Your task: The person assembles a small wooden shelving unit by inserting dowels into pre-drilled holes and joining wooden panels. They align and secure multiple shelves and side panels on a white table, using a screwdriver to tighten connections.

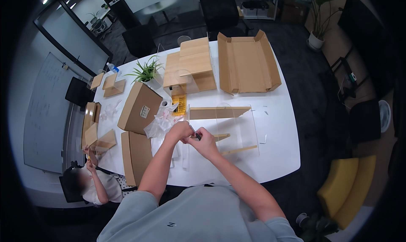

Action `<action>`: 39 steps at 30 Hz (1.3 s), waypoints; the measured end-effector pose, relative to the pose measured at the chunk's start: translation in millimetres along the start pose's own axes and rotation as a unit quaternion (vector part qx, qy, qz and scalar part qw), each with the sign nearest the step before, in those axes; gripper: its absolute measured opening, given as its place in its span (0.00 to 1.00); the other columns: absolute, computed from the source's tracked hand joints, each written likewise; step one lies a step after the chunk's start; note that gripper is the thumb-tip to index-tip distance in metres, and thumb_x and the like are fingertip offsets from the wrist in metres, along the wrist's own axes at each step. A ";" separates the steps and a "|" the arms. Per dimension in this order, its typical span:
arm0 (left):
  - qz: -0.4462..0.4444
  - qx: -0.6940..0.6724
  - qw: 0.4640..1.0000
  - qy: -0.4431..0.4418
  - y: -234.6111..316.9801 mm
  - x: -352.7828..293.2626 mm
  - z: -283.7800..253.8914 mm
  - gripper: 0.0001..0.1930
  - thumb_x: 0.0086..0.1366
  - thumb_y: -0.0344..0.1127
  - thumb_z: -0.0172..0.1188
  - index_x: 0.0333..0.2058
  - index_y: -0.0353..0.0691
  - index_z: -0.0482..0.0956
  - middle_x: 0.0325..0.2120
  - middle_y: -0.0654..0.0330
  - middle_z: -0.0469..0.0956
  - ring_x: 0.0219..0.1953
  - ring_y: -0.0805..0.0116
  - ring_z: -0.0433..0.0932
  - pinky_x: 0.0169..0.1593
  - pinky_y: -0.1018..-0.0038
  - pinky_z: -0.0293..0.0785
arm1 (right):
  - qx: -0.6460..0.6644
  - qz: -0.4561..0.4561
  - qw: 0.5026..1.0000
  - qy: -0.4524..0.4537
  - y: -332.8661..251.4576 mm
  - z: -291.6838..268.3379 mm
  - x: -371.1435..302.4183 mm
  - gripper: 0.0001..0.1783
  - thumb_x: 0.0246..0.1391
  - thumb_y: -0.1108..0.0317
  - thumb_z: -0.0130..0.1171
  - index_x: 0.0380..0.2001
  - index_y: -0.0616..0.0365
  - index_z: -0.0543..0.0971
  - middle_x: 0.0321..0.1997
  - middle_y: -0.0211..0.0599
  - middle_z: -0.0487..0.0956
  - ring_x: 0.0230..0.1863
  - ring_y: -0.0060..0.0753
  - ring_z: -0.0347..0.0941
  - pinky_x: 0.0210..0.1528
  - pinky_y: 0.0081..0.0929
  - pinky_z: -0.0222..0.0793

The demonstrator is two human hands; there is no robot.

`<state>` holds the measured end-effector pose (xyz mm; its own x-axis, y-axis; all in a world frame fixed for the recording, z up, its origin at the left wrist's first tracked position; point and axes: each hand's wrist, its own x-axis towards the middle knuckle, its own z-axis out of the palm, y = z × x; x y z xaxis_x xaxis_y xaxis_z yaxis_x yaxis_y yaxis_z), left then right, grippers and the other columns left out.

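Note:
My left hand is closed over the near edge of a clear acrylic and wood frame. Close against it, my right hand pinches a small dark piece, too small to name. The frame lies on the white table: light wooden boards run crosswise, and a see-through acrylic panel spans them. What my left fingers grip is hidden behind the hand. Crumpled clear plastic bags lie just left of my hands, near a yellow printed packet.
An opened cardboard box stands left, a flat cardboard tray far right. Assembled wooden panels and a potted plant stand at the back. A seated person handles wooden pieces at the table's left edge.

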<state>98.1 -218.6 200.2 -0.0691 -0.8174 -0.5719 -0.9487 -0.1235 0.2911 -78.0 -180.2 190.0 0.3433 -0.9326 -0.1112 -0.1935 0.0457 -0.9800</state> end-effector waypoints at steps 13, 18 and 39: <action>-0.106 -0.035 0.993 -0.045 96.3 5.3 -55.6 0.16 0.57 0.42 0.64 0.23 0.33 0.86 0.21 0.53 0.85 0.20 0.64 0.85 0.32 0.68 0.84 | -0.003 -0.014 0.991 0.132 -0.9 -23.2 14.0 0.24 0.45 0.59 0.76 0.26 0.60 0.69 0.22 0.42 0.78 0.26 0.48 0.78 0.32 0.40 0.74; -0.112 0.064 0.991 -0.029 157.7 3.5 -73.8 0.13 0.58 0.44 0.64 0.25 0.42 0.88 0.21 0.61 0.86 0.22 0.68 0.86 0.35 0.72 0.83 | 0.044 -0.017 0.982 0.184 -7.2 -57.7 16.4 0.17 0.45 0.68 0.70 0.24 0.60 0.69 0.21 0.41 0.76 0.24 0.42 0.74 0.31 0.38 0.71; -0.064 -0.519 0.839 0.150 127.3 31.1 23.8 0.32 0.74 0.60 0.51 0.60 0.35 0.70 0.54 0.50 0.74 0.54 0.55 0.77 0.52 0.54 0.80 | 0.295 0.030 0.943 0.150 33.2 -218.2 -0.1 0.12 0.51 0.72 0.67 0.27 0.56 0.71 0.28 0.31 0.81 0.26 0.18 0.71 0.30 0.21 0.66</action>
<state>-32.2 -246.4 201.2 0.2414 -0.8458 -0.4757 -0.1512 -0.5170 0.8425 -285.0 -256.7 193.4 0.0553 -0.9772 -0.2048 0.3721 0.2105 -0.9040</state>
